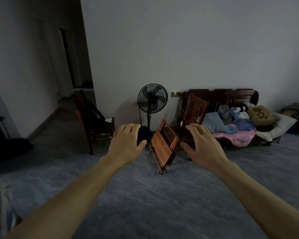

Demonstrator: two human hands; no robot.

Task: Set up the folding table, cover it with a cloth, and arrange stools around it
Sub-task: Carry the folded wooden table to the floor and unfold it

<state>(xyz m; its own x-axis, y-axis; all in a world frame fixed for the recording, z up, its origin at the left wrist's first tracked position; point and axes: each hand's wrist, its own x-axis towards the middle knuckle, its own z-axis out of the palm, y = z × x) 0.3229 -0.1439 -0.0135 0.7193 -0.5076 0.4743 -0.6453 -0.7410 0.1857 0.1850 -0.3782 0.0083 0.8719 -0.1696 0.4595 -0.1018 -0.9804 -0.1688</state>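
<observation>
Folding table (163, 147) stands collapsed, legs indistinct, between empty spread hands, left (126, 144) and right (204, 145)

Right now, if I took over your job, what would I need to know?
Left hand: open, holding nothing.
Right hand: open, holding nothing.
Folding table: folded up, standing on the floor, seen between both hands, near the fan.
Done: nothing yet.
Left: unfold the table, cover it with a cloth, put stools round it.
Cloth and stools: cannot tell where.

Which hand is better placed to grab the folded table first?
Right, marginally: the right hand thumb meets the folded wooden table edge in view; the left hand shows a gap. Both open.
</observation>
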